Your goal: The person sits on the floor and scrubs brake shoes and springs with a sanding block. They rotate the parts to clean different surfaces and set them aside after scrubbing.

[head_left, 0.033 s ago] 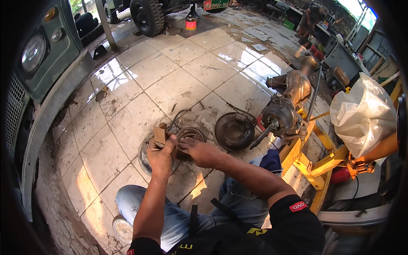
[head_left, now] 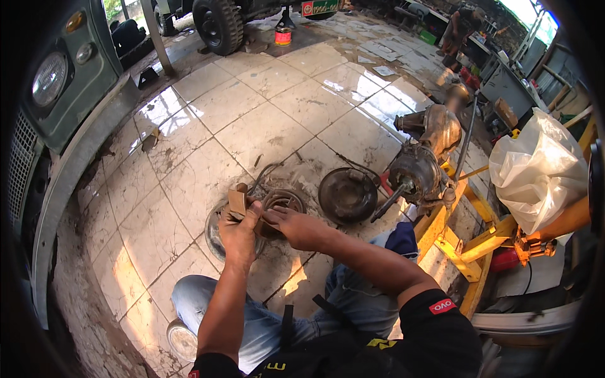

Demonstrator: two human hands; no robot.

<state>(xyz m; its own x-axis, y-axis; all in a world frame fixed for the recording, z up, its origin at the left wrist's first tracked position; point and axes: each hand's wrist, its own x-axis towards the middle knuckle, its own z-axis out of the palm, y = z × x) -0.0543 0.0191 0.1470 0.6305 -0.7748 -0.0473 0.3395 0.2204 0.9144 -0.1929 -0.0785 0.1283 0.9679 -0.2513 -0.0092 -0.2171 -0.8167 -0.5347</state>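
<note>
Low over the floor, a brown curved brake shoe is in my left hand, thumb pressed along it and fingers wrapped round. My right hand is closed at the shoe's lower end, its fingertips partly hidden. Beneath my left hand lies a round pale metal dish, largely covered by hand and shoe. Just beyond my right hand sit dark ring-shaped parts. Further right, a dark round brake backing plate rests flat on the tiles.
To the right, a greasy axle housing rests by a yellow stand. A clear plastic bag hangs beside it. A dark green vehicle stands left. A small red can and a person are far off.
My right hand's fingers have shifted very slightly against the brake shoe. Everything else stays as it was.
</note>
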